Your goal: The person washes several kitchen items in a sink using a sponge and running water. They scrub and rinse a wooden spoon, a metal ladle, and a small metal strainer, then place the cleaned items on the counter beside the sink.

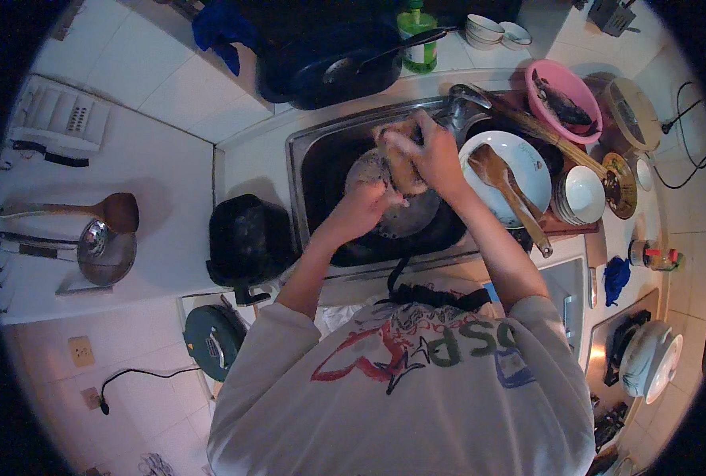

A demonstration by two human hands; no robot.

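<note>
My left hand [365,208] grips the near edge of a round metal lid [404,214] held over the steel sink [309,151]. My right hand [424,151] presses a brownish sponge or cloth [400,163] against the top of that lid. Both forearms reach forward from my white printed shirt. The tap [465,97] stands just behind my right hand.
A white plate [531,163] with wooden spatulas [507,190] sits right of the sink, beside stacked bowls [583,194] and a pink basin [563,91]. A dark wok [329,67] and a green bottle [418,36] stand behind. A black pot [246,238] sits left. Ladles [103,238] hang on the wall.
</note>
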